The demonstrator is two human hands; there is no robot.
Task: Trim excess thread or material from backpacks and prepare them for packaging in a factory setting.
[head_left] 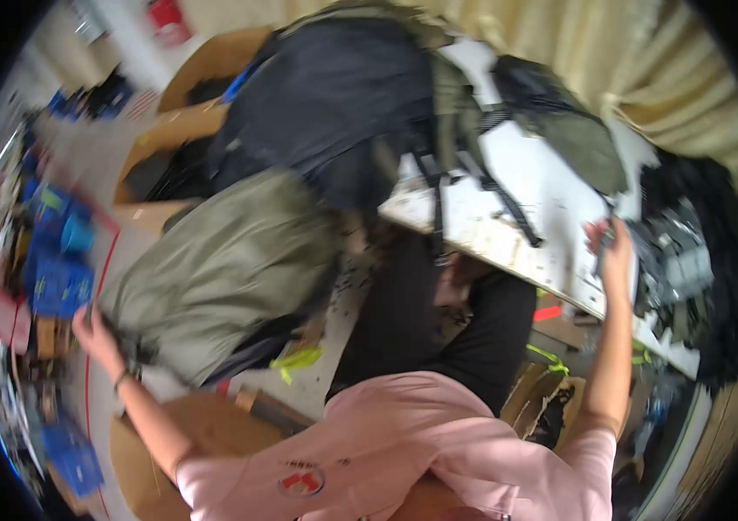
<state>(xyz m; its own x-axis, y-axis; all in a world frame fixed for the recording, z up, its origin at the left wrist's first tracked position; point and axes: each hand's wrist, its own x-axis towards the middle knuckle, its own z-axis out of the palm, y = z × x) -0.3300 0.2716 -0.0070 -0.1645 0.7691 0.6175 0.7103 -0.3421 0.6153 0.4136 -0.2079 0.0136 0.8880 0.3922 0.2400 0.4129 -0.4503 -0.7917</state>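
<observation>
A large backpack with a dark navy panel [334, 95] and an olive-green part [230, 252] spreads from the table's left end down beside my lap. My left hand [100, 341] is at the far left, its fingers closed on the edge of the olive-green part. Out to the right, above the white table [517, 174], my right hand [616, 252] is closed around a small dark object, blurred too much to name. Just beyond that hand lies a smaller olive and black bag [569, 122]. Black straps [508, 204] trail from the backpack across the table.
Cardboard boxes [156, 165] stand on the left, with another large carton [161, 434] near my left elbow. Blue bins [61, 282] line the far left. Clear plastic packaging [677, 252] and black fabric [708, 208] are piled at the right. A beige curtain [647, 61] hangs behind the table.
</observation>
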